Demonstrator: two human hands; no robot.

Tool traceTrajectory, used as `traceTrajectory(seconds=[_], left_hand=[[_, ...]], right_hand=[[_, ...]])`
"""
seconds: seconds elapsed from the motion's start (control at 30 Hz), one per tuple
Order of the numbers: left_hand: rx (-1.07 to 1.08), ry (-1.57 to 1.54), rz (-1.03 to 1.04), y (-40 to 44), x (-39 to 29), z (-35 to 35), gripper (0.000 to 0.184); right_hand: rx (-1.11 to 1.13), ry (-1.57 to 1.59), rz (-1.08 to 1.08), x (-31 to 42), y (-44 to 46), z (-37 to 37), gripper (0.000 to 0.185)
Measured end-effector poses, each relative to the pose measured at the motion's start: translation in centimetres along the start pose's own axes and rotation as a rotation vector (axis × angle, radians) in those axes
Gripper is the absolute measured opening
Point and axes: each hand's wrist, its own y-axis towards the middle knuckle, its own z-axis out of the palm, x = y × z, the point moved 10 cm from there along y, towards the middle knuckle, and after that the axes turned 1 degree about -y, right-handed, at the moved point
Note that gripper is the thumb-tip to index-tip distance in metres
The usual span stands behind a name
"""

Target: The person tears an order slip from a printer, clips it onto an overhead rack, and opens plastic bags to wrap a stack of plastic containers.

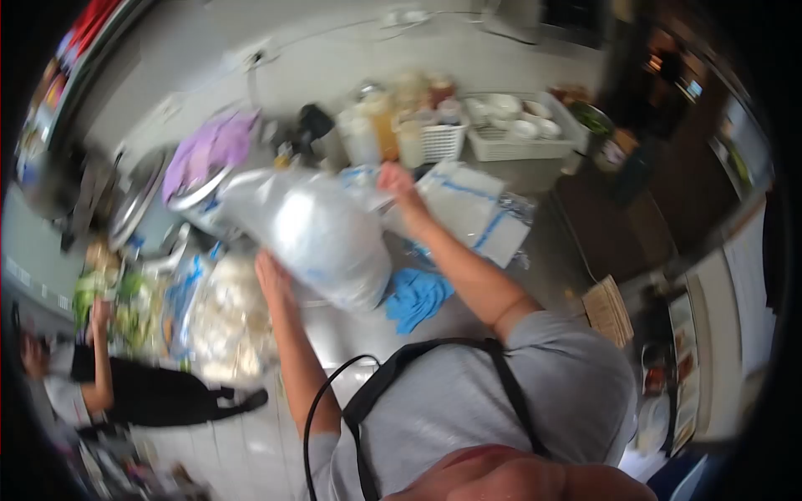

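A large, puffed-up clear plastic bag [322,238] stands over the metal counter in front of me, with pale contents that I cannot make out. My left hand [274,280] lies along the bag's lower left side, fingers stretched out and apparently touching it. Beyond the bag's right side, my right hand [398,180] is closed; motion blur hides what it may hold. Flat white packets with blue stripes [459,200] lie beside my right forearm. A crumpled blue cloth [418,299] rests on the counter between my arms.
Bagged pale food [230,321] and leafy greens [134,305] are at the left, near another person [125,380]. Along the wall are a purple cloth [209,150], bottles [380,125] and a white basket of cups [522,146]. A wicker tray [608,309] is at the right.
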Motion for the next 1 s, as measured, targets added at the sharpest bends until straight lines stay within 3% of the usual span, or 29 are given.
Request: traceTrajectory(seconds=[0.03, 0.1, 0.17, 0.27, 0.37, 0.4, 0.43, 0.5, 0.53, 0.6, 0.73, 0.77, 0.8, 0.87, 0.9, 0.93, 0.97, 1.0], left_hand=[[0.083, -0.068, 0.201, 0.9, -2.7, 0.9, 0.043], [0.229, -0.023, 0.513, 2.6, -6.1, 2.6, 0.061], [0.241, 0.419, 0.477, 1.1, -6.9, 6.5, 0.065], [0.374, 0.28, 0.384, -2.0, -5.6, 9.0, 0.072], [0.324, 0.357, 0.392, -0.9, 0.6, 5.7, 0.072], [0.261, 0.372, 0.35, -2.3, 1.3, 5.3, 0.072], [0.222, 0.486, 0.368, -1.6, 4.8, 3.7, 0.07], [0.168, 0.574, 0.42, -3.3, 4.9, 4.1, 0.074], [0.192, 0.439, 0.371, -3.7, 5.9, 4.0, 0.085], [0.245, 0.369, 0.433, -5.5, 3.9, 4.3, 0.099], [0.261, 0.392, 0.436, -6.7, 6.2, 3.4, 0.104], [0.216, 0.387, 0.437, -6.8, 7.0, 2.5, 0.104], [0.181, 0.38, 0.435, -6.9, 7.8, 1.8, 0.104], [0.086, 0.491, 0.444, -7.2, 9.7, 0.8, 0.102], [0.054, 0.6, 0.463, -7.6, 10.3, 0.3, 0.1], [0.059, 0.644, 0.394, -6.9, 11.2, 0.2, 0.094], [0.053, 0.738, 0.384, -6.7, 11.4, -0.3, 0.09], [0.033, 0.642, 0.337, -6.0, 13.0, -1.7, 0.088]], right_hand=[[0.033, 0.191, -0.096, 5.2, -0.9, 2.0, 0.084], [0.255, 0.107, -0.074, 8.6, -0.8, 5.9, 0.111], [0.356, 0.025, -0.126, 8.3, -1.3, 8.8, 0.116], [0.321, -0.052, -0.168, 6.0, -3.1, 10.6, 0.116], [0.2, -0.14, -0.289, 2.5, -4.3, 9.0, 0.101], [0.208, -0.36, -0.28, -3.3, -5.0, 6.8, 0.085], [0.249, -0.572, -0.238, -4.3, -5.2, 7.2, 0.066], [0.367, -1.013, -0.193, -6.1, -6.2, 7.8, 0.033], [0.308, -0.939, -0.419, -8.3, -6.7, 7.2, 0.032], [0.44, -0.644, -0.002, -11.2, -7.5, 6.5, 0.056], [0.118, -0.127, -0.179, -7.1, -7.6, 5.5, 0.071], [0.102, 0.056, -0.012, -8.7, -7.6, 6.0, 0.068], [0.124, -0.006, 0.034, -10.6, -7.4, 5.7, 0.061], [0.296, -0.528, -0.105, -18.1, -8.3, 3.7, 0.049], [0.357, -0.825, -0.456, -28.4, -10.1, 0.7, 0.042], [0.549, -0.902, -0.087, -21.1, -7.7, 5.0, 0.042], [0.635, -0.914, 0.093, -16.2, -7.0, 6.3, 0.042], [0.681, -0.847, 0.161, -12.5, -6.6, 7.1, 0.043]])
